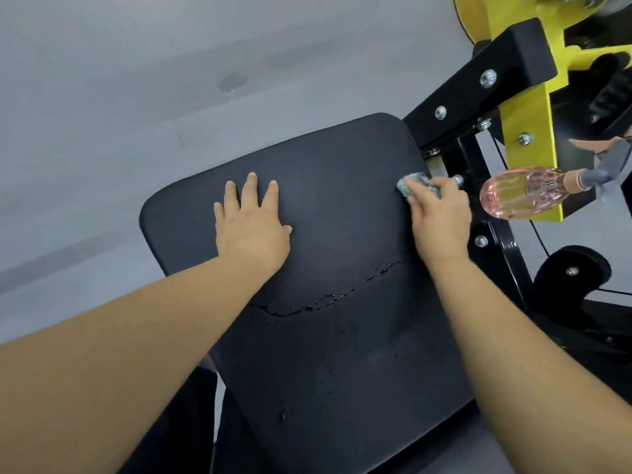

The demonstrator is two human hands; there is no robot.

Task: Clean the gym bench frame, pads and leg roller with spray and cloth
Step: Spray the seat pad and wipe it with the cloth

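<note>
Head view: your left hand (251,220) lies flat, fingers spread, on the black pad (325,234) while your right hand (441,220) pinches the cloth (415,184) at its far right edge — droplets (325,299) bead mid-pad. The spray bottle (523,191) rests against the frame (526,131) — frame and roller likely remain.

A smooth, pale grey floor (102,131) fills the upper and left parts of the view, matt under soft, cool, even light. A small dark blotch (232,82) (a few bright specks along its lower edge) marks it farther off. A broad darker band (51,265) slants across the left side, and a short, faint scuff (180,140) lies between them.
</note>
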